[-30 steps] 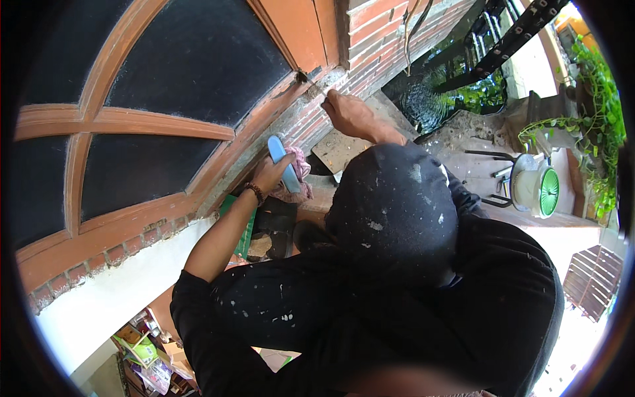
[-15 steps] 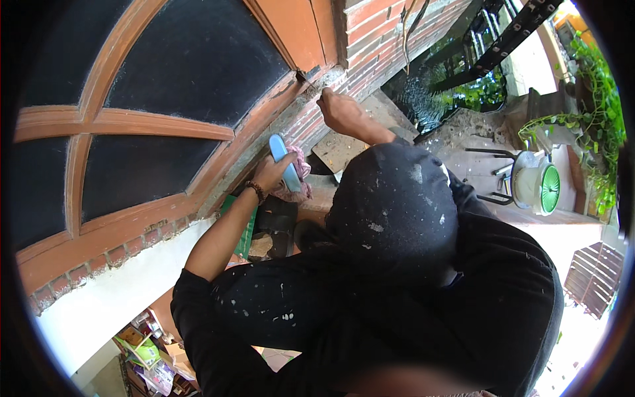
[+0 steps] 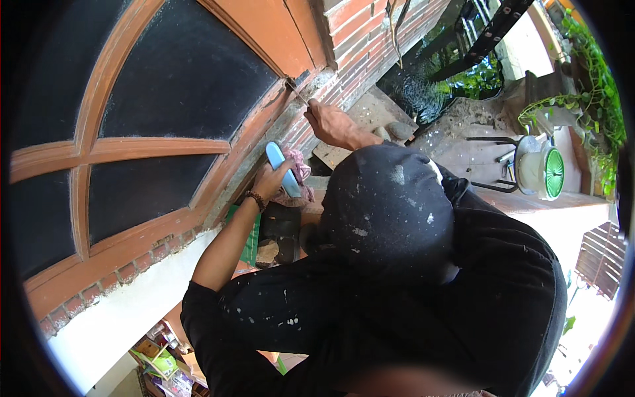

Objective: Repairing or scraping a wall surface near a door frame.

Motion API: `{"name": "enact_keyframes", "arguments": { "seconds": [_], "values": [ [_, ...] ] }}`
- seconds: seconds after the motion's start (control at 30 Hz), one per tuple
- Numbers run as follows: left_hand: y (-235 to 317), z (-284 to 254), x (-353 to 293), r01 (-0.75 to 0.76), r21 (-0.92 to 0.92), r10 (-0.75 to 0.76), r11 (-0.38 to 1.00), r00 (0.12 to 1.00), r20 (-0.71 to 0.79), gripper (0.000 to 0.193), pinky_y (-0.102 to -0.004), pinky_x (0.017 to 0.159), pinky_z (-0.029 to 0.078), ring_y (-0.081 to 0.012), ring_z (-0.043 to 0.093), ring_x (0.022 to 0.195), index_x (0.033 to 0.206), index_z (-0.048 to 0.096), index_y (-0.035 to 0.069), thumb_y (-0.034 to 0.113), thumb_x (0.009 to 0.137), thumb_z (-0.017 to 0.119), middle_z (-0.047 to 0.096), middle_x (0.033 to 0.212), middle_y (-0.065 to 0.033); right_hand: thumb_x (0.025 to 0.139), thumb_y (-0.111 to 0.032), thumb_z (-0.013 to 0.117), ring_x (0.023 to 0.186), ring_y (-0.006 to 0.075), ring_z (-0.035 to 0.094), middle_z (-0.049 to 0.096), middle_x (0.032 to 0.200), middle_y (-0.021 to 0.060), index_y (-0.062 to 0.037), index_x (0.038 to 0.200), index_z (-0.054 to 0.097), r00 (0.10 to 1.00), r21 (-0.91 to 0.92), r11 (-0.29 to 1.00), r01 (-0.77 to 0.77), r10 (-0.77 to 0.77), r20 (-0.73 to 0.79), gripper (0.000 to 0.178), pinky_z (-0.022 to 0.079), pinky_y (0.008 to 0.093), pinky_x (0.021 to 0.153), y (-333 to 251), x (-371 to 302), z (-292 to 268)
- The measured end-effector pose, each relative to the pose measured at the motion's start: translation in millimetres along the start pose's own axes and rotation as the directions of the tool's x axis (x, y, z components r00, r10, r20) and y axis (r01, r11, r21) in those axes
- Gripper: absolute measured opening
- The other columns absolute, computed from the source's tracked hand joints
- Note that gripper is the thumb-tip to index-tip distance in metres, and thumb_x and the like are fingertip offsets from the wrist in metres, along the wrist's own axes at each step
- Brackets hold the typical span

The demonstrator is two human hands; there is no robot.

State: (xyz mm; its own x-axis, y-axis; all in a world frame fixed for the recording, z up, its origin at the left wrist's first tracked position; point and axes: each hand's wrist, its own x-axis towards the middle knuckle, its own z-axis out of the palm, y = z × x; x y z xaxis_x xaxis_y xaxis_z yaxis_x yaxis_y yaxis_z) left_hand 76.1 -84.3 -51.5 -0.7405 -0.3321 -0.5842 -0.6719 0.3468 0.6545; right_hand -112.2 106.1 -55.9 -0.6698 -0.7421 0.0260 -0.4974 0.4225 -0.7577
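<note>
My left hand (image 3: 267, 180) is closed around a light-blue, oblong, shallow container (image 3: 274, 156). A crumpled pink cloth (image 3: 302, 171) is bunched beside it, against the same hand. My right hand (image 3: 333, 124) grips a slim stick-like tool (image 3: 299, 96), probably a thin brush. Its dark tip touches the lower corner of the orange-brown wooden window frame (image 3: 159, 147), close to the brick wall. The tip is too small to make out clearly.
Dark panes (image 3: 185, 73) fill the frame. A brick wall (image 3: 360, 36) adjoins it, with a pond (image 3: 423, 86) beyond. To the right stand a stool with a green-topped container (image 3: 554, 173) and trailing plants (image 3: 598, 99). A green board (image 3: 250, 246) and stone (image 3: 267, 253) lie below my left hand.
The view has shifted slightly. My right hand has moved a little left, with the tool's tip at the frame corner. My left hand still holds the blue container.
</note>
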Motion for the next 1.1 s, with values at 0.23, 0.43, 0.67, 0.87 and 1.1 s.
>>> {"name": "enact_keyframes", "arguments": {
  "seconds": [0.23, 0.43, 0.67, 0.87, 1.1],
  "values": [
    [3, 2, -1, 0.003, 0.014, -0.003, 1.000, 1.000, 0.009, 0.058, -0.0375, 0.066, 0.050, -0.0192, 0.062, 0.067, 0.080, 0.069, 0.000, 0.057, 0.088, 0.067, 0.064, 0.072, -0.0083, 0.102, -0.023, 0.052, 0.074, 0.0474, 0.066, 0.065, 0.075, 0.0266, 0.0008, 0.109, 0.051, 1.000, -0.029, 1.000, -0.008, 0.007, -0.019, 0.025, 0.051, 0.0550, 0.064, 9, 10, -18],
    [1, 1, 3, 0.004, 0.010, -0.004, 1.000, 1.000, -0.017, 0.055, -0.0386, 0.066, 0.050, -0.0198, 0.062, 0.067, 0.081, 0.069, 0.001, 0.056, 0.089, 0.068, 0.064, 0.071, -0.0095, 0.104, -0.023, 0.051, 0.081, 0.0521, 0.064, 0.064, 0.080, 0.0312, 0.0036, 0.105, 0.048, 0.999, 0.026, 0.999, -0.044, 0.045, -0.029, 0.027, 0.049, 0.0575, 0.071, -14, -1, -14],
    [4, -1, 5, -0.002, 0.031, 0.001, 1.000, 1.000, 0.005, 0.054, -0.0393, 0.066, 0.049, -0.0200, 0.063, 0.069, 0.080, 0.067, 0.003, 0.056, 0.089, 0.067, 0.066, 0.072, -0.0090, 0.103, -0.024, 0.050, 0.088, 0.0545, 0.065, 0.065, 0.086, 0.0367, 0.0090, 0.111, 0.042, 0.974, 0.144, 0.973, -0.180, 0.196, -0.111, 0.034, 0.049, 0.0592, 0.081, -22, 7, 5],
    [8, -6, -8, -0.015, 0.047, 0.016, 0.999, 1.000, -0.006, 0.054, -0.0385, 0.068, 0.050, -0.0201, 0.065, 0.072, 0.086, 0.070, 0.003, 0.057, 0.090, 0.065, 0.068, 0.077, -0.0091, 0.101, -0.028, 0.053, 0.097, 0.0533, 0.065, 0.066, 0.094, 0.0373, 0.0106, 0.107, 0.057, 0.963, 0.018, 0.967, -0.254, 0.251, 0.100, 0.040, 0.051, 0.0549, 0.089, -36, -6, -31],
    [49, -4, -18, -0.086, -0.468, 0.142, 0.880, 0.986, 0.087, 0.047, -0.0340, 0.080, 0.054, -0.0191, 0.068, 0.088, 0.114, 0.069, 0.003, 0.046, 0.098, 0.059, 0.071, 0.101, -0.0053, 0.101, -0.032, 0.053, 0.079, 0.0490, 0.066, 0.066, 0.087, 0.0297, 0.0008, 0.103, 0.054, 0.907, 0.018, 0.948, -0.319, 0.300, 0.294, 0.033, 0.050, 0.0564, 0.069, -16, -39, -28]
  ]
}}
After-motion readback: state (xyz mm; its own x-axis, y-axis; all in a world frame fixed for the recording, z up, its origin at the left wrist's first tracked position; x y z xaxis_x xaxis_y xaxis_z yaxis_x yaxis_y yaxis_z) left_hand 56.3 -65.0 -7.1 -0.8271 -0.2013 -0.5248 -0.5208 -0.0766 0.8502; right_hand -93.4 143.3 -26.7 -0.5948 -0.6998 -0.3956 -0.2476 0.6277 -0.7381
